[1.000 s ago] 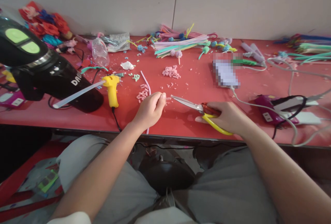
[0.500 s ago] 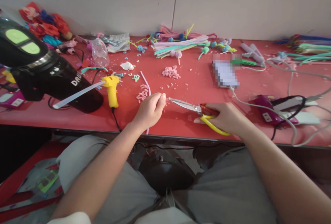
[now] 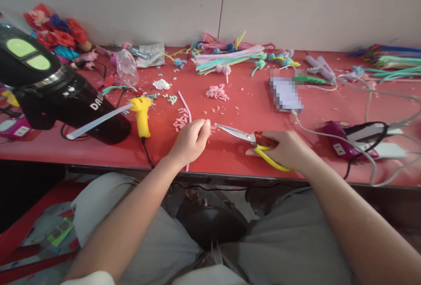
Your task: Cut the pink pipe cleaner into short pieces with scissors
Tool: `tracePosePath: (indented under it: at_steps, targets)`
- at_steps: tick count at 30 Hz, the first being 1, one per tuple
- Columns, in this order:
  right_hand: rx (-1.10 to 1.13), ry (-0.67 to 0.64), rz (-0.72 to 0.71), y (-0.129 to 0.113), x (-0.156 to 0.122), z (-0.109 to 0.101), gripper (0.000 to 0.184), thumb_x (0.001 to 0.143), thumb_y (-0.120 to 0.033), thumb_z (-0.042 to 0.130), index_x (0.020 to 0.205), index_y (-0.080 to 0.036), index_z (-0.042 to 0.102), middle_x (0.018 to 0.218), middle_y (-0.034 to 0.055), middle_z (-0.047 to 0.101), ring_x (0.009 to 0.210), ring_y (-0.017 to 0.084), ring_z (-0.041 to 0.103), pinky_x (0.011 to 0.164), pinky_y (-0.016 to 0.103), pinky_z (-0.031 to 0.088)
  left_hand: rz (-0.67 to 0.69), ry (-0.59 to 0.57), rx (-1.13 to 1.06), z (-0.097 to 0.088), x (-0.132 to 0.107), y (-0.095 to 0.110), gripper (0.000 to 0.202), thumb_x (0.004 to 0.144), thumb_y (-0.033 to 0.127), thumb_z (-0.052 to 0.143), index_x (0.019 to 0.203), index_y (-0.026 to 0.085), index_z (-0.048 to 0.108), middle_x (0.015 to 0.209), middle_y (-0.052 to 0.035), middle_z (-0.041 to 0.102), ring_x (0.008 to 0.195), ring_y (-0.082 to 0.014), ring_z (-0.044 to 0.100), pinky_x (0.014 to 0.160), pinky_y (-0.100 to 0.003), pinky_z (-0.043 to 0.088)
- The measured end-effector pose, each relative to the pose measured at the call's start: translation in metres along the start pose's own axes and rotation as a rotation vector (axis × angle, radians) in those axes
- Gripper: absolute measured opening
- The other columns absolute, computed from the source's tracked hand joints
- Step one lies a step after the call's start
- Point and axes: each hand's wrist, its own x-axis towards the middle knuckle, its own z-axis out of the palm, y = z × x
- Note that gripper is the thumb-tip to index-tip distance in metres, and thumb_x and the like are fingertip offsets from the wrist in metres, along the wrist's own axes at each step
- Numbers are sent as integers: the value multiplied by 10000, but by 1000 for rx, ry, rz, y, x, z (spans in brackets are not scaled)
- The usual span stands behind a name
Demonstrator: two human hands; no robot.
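My left hand (image 3: pixel 193 140) is closed in a pinch, thumb against forefinger; what it holds is too small or hidden to make out. A pale purple pipe cleaner (image 3: pixel 185 103) shows above and below this hand, its middle hidden; I cannot tell whether the hand grips it. My right hand (image 3: pixel 287 149) grips scissors (image 3: pixel 238 133) with yellow and red-brown handles. Their blades point left and look nearly closed, tips just beside my left fingertips. Short pink pieces (image 3: pixel 181 119) lie behind the left hand, and another pink pile (image 3: pixel 217 92) is farther back.
A yellow glue gun (image 3: pixel 142 118) and a large black appliance (image 3: pixel 95 105) stand at left. Behind are a plastic bottle (image 3: pixel 127 68) and bundled pipe cleaners (image 3: pixel 230 59). A phone (image 3: pixel 285 93) with a cable and a purple power adapter (image 3: pixel 345 140) lie at right on the red table (image 3: pixel 256 105).
The scissors' handles have drawn slightly closer together, and the tips sit a touch farther from my left fingertips. My left hand has barely moved.
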Motion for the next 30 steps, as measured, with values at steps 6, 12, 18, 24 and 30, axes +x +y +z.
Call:
tracePosePath:
  at_steps: [6, 12, 18, 24, 30]
  targets:
    - [21, 6, -1, 0, -2, -1, 612, 652, -750, 680, 597, -207, 403, 549, -59, 295, 541, 95, 262, 467, 239, 217, -29, 66, 91, -15, 1, -1, 379, 1012, 323, 361, 653, 201, 367, 590, 21, 423, 568, -119, 430, 584, -276, 314]
    - [-12, 0, 4, -1, 0, 0, 619, 656, -778, 643, 594, -210, 407, 530, -56, 328, 533, 97, 264, 478, 250, 217, -334, 40, 396, -51, 6, -5, 442, 975, 433, 455, 610, 184, 464, 670, -47, 624, 640, -160, 545, 574, -279, 295]
    - [-82, 4, 103, -3, -1, -3, 606, 655, -798, 615, 593, -223, 431, 527, -23, 443, 513, 115, 316, 494, 270, 231, -244, 34, 468, -42, 41, -13, 291, 952, 341, 522, 722, 173, 584, 792, -48, 649, 733, -162, 573, 659, -275, 382]
    - [-112, -7, 162, -5, 1, -5, 539, 704, -750, 602, 618, -233, 477, 576, 2, 528, 516, 135, 381, 513, 281, 242, -95, -155, 440, -2, 101, -16, 161, 912, 245, 585, 1039, 209, 676, 1062, -61, 632, 872, -179, 618, 741, -292, 443]
    - [-126, -1, 146, -5, 4, -3, 483, 736, -704, 593, 662, -234, 506, 608, 21, 567, 531, 152, 443, 514, 278, 252, -95, -248, 599, 22, 134, -28, 198, 935, 242, 557, 1095, 225, 673, 1144, -95, 592, 1019, -240, 616, 817, -343, 472]
